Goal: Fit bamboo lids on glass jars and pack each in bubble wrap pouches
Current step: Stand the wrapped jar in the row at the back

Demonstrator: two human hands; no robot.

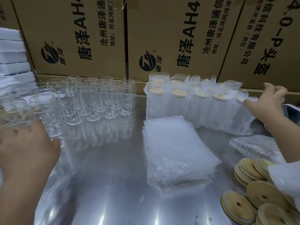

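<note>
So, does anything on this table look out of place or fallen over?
Mostly tidy. One bubble wrap bundle lies on its side near the bamboo lids, apart from the upright packed jars. The lids are a loose, tilted heap. No breakage or spill is visible.

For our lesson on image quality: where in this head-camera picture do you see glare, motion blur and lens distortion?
Head view: glare streaks the steel table near the bottom edge; motion blur smears the glass jars at the far left; wide-angle distortion splays the cardboard boxes outward at the top; the bamboo lids at lower right look fairly sharp.
</note>
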